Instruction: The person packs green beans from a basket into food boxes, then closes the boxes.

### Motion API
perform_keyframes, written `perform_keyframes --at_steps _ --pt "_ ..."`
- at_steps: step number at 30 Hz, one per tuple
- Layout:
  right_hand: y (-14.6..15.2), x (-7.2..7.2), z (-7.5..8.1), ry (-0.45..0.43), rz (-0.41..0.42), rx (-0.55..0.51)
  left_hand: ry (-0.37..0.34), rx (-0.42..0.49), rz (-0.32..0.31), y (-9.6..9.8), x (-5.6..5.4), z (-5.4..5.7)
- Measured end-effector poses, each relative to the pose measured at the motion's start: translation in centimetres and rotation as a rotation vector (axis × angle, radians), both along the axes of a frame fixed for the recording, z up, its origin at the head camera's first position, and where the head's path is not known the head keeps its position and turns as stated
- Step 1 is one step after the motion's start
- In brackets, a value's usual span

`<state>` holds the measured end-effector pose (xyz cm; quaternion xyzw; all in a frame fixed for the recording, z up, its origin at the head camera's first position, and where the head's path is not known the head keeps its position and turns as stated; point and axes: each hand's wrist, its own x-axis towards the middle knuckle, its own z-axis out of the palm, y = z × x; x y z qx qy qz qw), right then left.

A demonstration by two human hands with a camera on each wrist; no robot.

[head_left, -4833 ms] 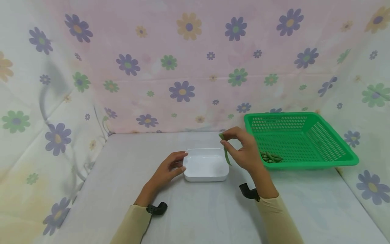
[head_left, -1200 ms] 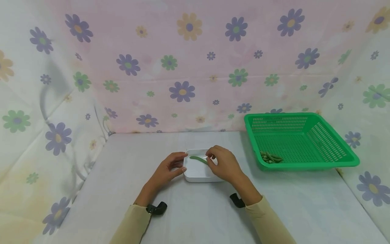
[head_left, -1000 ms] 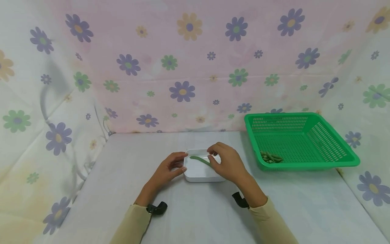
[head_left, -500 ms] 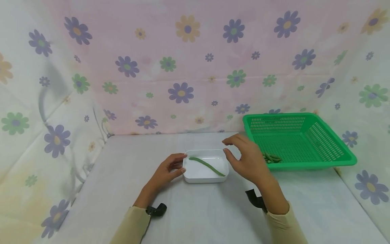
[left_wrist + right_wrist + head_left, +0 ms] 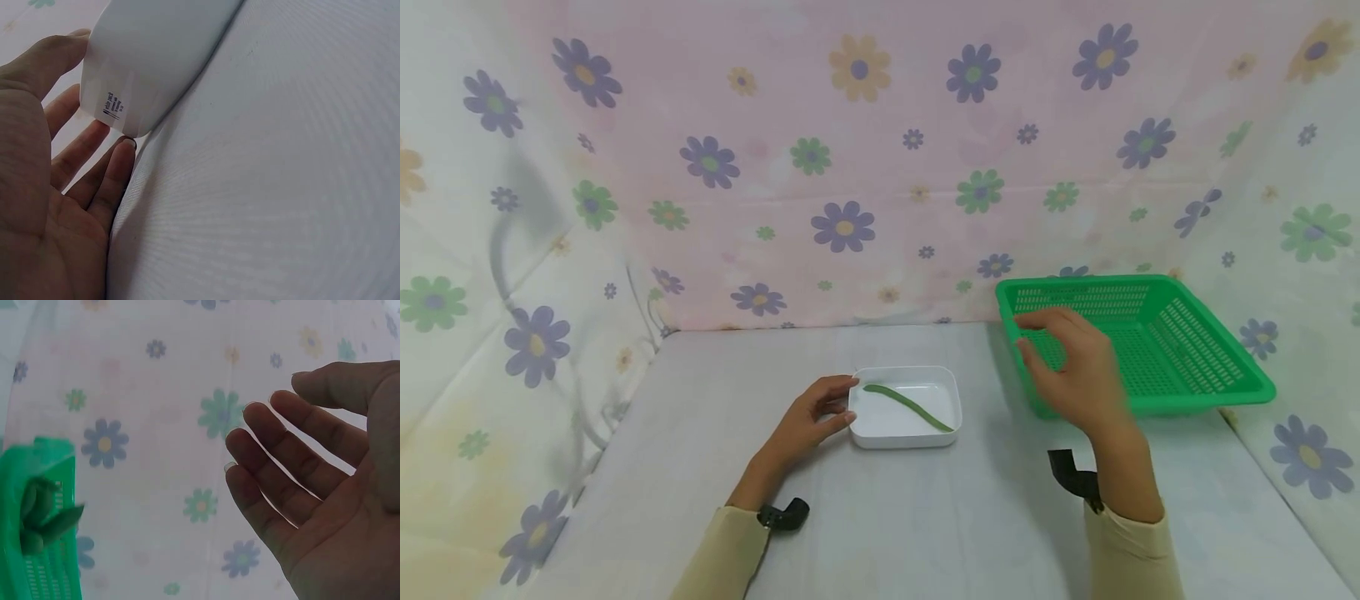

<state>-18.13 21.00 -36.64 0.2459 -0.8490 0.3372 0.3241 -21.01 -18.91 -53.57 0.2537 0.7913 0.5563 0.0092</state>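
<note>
A white rectangular dish [image 5: 904, 442] stands on the table in the head view. One long green bean [image 5: 910, 406] lies slantwise inside it. My left hand [image 5: 808, 421] is at the dish's left end, its fingertips and thumb touching the end wall. In the left wrist view, the fingertips [image 5: 100, 134] rest against that wall beside small printed lettering. My right hand [image 5: 1078, 375] is raised before the left side of a green plastic basket [image 5: 1206, 400], fingers loosely bent and holding nothing. Several green beans [image 5: 47, 519] show at the basket in the right wrist view; the hand hides them in the head view.
A white cloth covers the table [image 5: 880, 517]. Flower-printed curtains [image 5: 880, 167] stand behind it and on both sides. The basket sits at the back right, and its rim rises higher than the dish's. Each wrist wears a black camera mount [image 5: 784, 515].
My right hand has brought a green bean to the dish, let go of it there, and moved right to the basket. The left hand has stayed at the dish.
</note>
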Motion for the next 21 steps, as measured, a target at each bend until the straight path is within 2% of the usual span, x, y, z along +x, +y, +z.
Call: perform_keyframes --at_steps 12,21 --pt "4.0 0.0 -0.1 -0.059 -0.052 0.028 -0.010 -0.007 0.005 0.0 0.1 0.1" --pt "6.6 -0.5 -1.3 -0.129 -0.074 0.051 -0.017 -0.007 0.010 0.0 0.0 0.1"
